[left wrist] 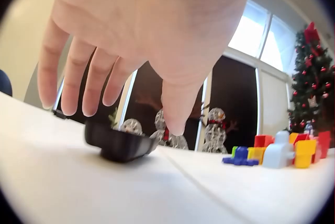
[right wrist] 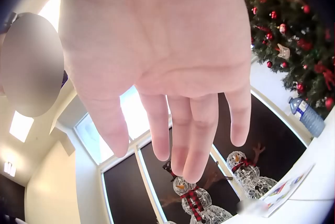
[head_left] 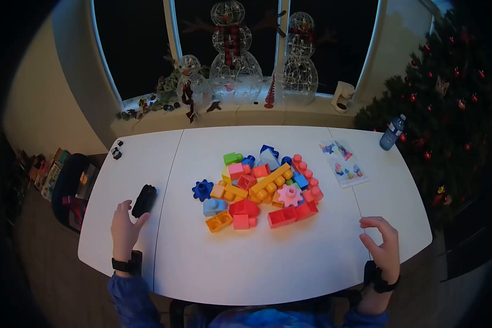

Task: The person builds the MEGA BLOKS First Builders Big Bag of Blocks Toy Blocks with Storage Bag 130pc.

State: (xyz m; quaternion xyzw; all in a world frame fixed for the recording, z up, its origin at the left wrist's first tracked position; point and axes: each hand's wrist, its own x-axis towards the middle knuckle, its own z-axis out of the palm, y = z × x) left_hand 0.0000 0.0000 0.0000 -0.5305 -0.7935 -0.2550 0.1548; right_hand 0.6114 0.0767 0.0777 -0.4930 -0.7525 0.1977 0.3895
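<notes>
My left hand hovers at the left of the white table, fingers and thumb spread and nothing in its grasp. Just beyond its fingertips lies a black, elongated object, which the left wrist view shows as a low dark shape under the fingers. Over the table's right part, my right hand holds nothing, its fingers loosely bent. Between the hands sits a pile of toy building blocks, among them a long yellow block, a blue gear, a pink gear and a light blue block.
A printed picture sheet lies right of the pile. Behind it a water bottle stands near the table's edge. Small dark items lie at the back left. Wire snowmen line the windowsill, and a decorated tree stands right.
</notes>
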